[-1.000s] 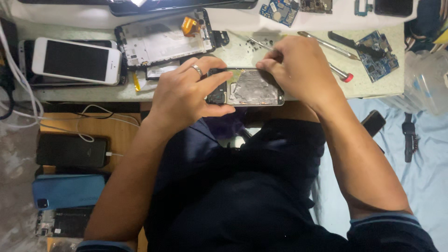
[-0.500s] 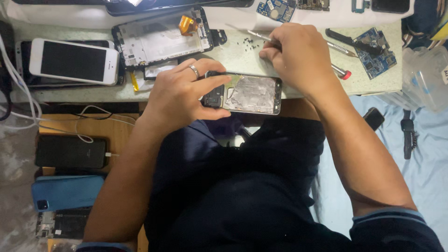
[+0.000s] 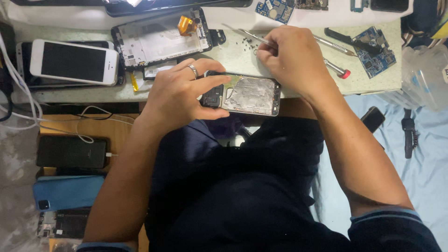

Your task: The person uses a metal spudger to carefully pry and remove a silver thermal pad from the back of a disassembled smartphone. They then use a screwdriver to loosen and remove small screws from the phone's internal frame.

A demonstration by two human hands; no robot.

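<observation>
Opened phone (image 3: pixel 247 95): black frame, crinkled silver foil inside. Phone at far left (image 3: pixel 73 62): white body, black screen. Circuit board at far right (image 3: pixel 375 52): blue. Screwdriver (image 3: pixel 337 69): red tip. Desk (image 3: pixel 233 53): pale speckled grey-green. Phone at near left (image 3: pixel 67 192): blue. Ring (image 3: pixel 193 70) on left hand (image 3: pixel 179 95): silver.

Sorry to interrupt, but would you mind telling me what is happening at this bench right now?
A person seated at a workbench is working on an opened phone, its back off and its foil-covered inside facing up. The left hand holds the phone by its end at the bench edge. The right hand grips metal tweezers, tips over some tiny screws on the bench. Around them lie a white phone, a stripped phone frame, a blue circuit board and a red-tipped screwdriver.
</observation>
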